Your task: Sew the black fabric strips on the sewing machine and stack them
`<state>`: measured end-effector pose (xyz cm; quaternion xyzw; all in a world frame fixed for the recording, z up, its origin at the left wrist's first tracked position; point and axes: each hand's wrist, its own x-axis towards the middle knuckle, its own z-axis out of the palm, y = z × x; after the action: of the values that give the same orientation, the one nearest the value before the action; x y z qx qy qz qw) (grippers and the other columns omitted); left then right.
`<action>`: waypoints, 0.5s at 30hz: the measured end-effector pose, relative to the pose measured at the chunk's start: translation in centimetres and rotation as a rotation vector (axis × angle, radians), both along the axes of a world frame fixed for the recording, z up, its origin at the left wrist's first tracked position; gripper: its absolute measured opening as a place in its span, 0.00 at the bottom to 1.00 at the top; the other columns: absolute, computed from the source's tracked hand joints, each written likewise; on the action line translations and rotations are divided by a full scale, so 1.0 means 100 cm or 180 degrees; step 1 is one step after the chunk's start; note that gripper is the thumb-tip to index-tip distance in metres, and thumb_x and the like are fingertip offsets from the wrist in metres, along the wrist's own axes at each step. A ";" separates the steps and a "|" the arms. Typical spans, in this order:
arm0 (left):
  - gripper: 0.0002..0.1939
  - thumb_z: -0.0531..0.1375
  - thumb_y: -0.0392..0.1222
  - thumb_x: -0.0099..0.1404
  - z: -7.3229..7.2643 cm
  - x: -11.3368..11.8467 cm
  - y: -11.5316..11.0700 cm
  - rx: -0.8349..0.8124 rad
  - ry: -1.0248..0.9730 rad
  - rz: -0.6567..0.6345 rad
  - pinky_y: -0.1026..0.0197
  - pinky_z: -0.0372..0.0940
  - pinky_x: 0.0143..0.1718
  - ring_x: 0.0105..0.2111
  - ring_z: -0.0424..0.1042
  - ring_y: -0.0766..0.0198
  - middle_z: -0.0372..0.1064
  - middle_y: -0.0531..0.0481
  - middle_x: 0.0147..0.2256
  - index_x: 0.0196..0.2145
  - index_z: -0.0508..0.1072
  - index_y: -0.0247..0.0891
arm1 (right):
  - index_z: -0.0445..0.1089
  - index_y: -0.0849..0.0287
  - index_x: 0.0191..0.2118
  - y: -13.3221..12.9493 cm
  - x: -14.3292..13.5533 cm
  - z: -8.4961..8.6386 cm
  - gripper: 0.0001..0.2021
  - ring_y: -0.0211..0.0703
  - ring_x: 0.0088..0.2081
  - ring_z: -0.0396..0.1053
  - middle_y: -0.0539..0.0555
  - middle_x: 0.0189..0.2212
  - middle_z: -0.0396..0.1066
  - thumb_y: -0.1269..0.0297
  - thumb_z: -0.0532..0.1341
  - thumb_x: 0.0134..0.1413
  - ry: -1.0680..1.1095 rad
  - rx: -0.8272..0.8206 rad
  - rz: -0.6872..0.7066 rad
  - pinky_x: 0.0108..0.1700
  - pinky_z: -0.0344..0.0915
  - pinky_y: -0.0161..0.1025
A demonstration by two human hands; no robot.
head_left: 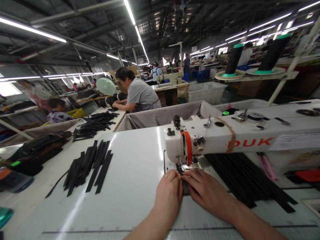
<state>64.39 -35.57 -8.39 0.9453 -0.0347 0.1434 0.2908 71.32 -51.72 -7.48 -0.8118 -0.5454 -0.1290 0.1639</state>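
Note:
A white sewing machine stands across the table, its needle area just beyond my hands. My left hand has its fingers closed on a small black strip at the presser foot. Beside it, my right hand pinches the same strip, thumb and fingertips together. The strip is mostly hidden by my fingers. Under the machine arm, to the right, lies a bundle of long black strips. Shorter black strips are piled on the table at the left.
A ruler tape runs along the table's front edge. Pink scissors lie at the right. Further back are another heap of black strips, a cloth-lined bin and a person in grey. Thread cones stand upper right.

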 end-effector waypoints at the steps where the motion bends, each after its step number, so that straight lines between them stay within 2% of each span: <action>1: 0.10 0.53 0.29 0.67 0.001 0.002 0.003 -0.0125 -0.0007 0.0050 0.52 0.69 0.44 0.39 0.71 0.56 0.70 0.46 0.37 0.34 0.72 0.37 | 0.69 0.62 0.48 -0.002 0.001 -0.001 0.13 0.51 0.45 0.70 0.58 0.44 0.72 0.75 0.58 0.58 -0.0092 0.0027 -0.0045 0.50 0.70 0.49; 3: 0.03 0.60 0.34 0.65 0.003 0.008 0.012 -0.0337 -0.0025 0.0217 0.51 0.68 0.47 0.43 0.70 0.55 0.70 0.46 0.41 0.37 0.73 0.38 | 0.70 0.62 0.45 -0.010 0.005 -0.002 0.11 0.50 0.44 0.70 0.59 0.43 0.72 0.77 0.56 0.58 -0.0326 0.0062 -0.0422 0.48 0.70 0.47; 5: 0.14 0.68 0.41 0.60 0.005 0.017 0.022 -0.0304 0.0002 0.0238 0.47 0.66 0.53 0.49 0.68 0.50 0.69 0.44 0.46 0.43 0.73 0.39 | 0.70 0.62 0.39 -0.022 0.010 -0.003 0.09 0.52 0.40 0.71 0.60 0.39 0.72 0.78 0.55 0.57 -0.0598 -0.0097 -0.1190 0.43 0.70 0.48; 7: 0.22 0.69 0.50 0.57 0.009 0.026 0.030 -0.0021 0.0121 -0.0022 0.42 0.60 0.58 0.54 0.64 0.46 0.68 0.43 0.51 0.47 0.73 0.41 | 0.70 0.61 0.35 -0.035 0.016 -0.004 0.09 0.54 0.35 0.70 0.60 0.33 0.70 0.79 0.55 0.55 -0.0815 -0.0486 -0.1972 0.36 0.69 0.48; 8: 0.22 0.68 0.53 0.58 0.010 0.029 0.033 0.0130 0.0186 -0.0181 0.40 0.57 0.60 0.56 0.63 0.45 0.68 0.43 0.52 0.47 0.73 0.42 | 0.69 0.61 0.33 -0.041 0.019 -0.005 0.09 0.54 0.32 0.69 0.60 0.31 0.69 0.80 0.55 0.55 -0.0870 -0.0644 -0.2184 0.33 0.68 0.47; 9: 0.22 0.67 0.54 0.59 0.012 0.031 0.036 0.0255 0.0228 -0.0272 0.40 0.56 0.62 0.57 0.62 0.44 0.68 0.43 0.53 0.48 0.74 0.43 | 0.69 0.60 0.32 -0.046 0.021 -0.007 0.09 0.53 0.30 0.69 0.59 0.29 0.68 0.79 0.54 0.55 -0.0879 -0.0713 -0.2257 0.31 0.67 0.46; 11: 0.19 0.65 0.52 0.61 0.014 0.031 0.043 0.0427 0.0255 -0.0219 0.39 0.54 0.63 0.60 0.60 0.44 0.68 0.44 0.54 0.49 0.74 0.44 | 0.69 0.60 0.32 -0.053 0.026 -0.010 0.09 0.51 0.29 0.69 0.58 0.28 0.68 0.77 0.54 0.57 -0.0785 -0.0667 -0.2130 0.30 0.67 0.45; 15: 0.20 0.61 0.40 0.63 0.014 0.013 0.066 0.0661 0.0325 0.0363 0.37 0.54 0.63 0.64 0.55 0.42 0.63 0.42 0.60 0.53 0.72 0.42 | 0.70 0.60 0.36 -0.057 0.032 -0.017 0.08 0.52 0.30 0.72 0.59 0.29 0.70 0.70 0.54 0.60 -0.0410 -0.0271 -0.1786 0.33 0.69 0.46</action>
<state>65.70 -29.00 -6.99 0.9769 0.0193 0.1071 0.1841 74.53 -57.46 -9.19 -0.9272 -0.3137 -0.1976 0.0527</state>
